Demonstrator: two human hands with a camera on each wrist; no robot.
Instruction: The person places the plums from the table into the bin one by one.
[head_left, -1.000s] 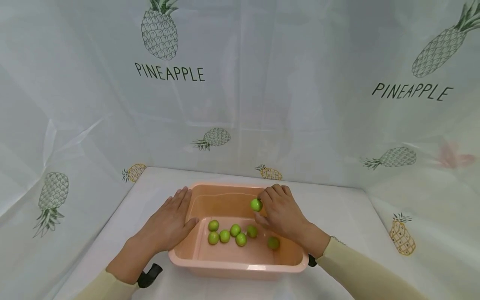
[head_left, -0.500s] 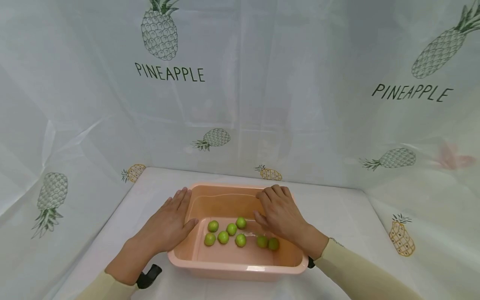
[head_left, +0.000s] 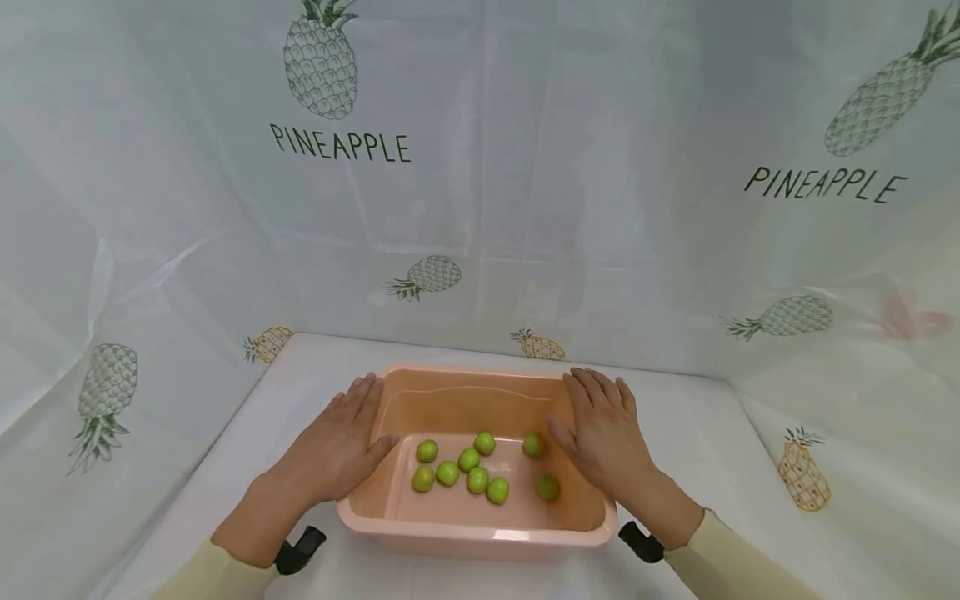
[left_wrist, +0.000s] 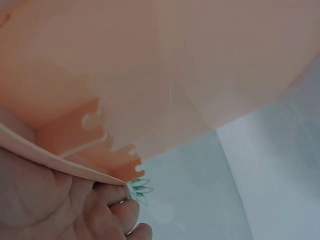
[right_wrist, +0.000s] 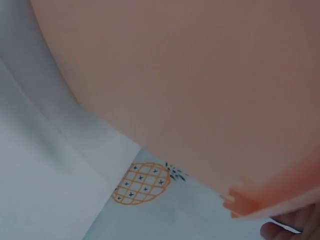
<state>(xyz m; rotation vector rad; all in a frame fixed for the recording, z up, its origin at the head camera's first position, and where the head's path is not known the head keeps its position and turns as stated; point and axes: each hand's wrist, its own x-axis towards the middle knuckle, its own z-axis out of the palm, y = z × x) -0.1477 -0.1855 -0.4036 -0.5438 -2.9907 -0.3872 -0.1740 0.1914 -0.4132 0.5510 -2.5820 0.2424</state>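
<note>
Several small round green fruits that look like limes (head_left: 468,459) lie loose on the floor of a peach-coloured plastic basin (head_left: 480,537). My left hand (head_left: 330,450) rests on the basin's left rim, fingers straight and thumb over the inner side. In the left wrist view, its fingers (left_wrist: 125,215) lie against the underside of the rim, near notched ribs. On the right rim lies my right hand (head_left: 611,433), fingers extended and thumb reaching inward. Only a few fingertips (right_wrist: 272,230) of it show under the rim in the right wrist view. Neither hand holds a fruit.
The basin stands on a white-covered table (head_left: 667,417). Behind and beside it hangs a pale sheet (head_left: 585,208) printed with pineapples. A black band (head_left: 300,550) is on the left wrist, and another black band (head_left: 641,542) on the right.
My right hand has let go of the lime it pinched over the basin and moved right onto the rim. The limes have rolled about inside. My left hand has stayed put.
</note>
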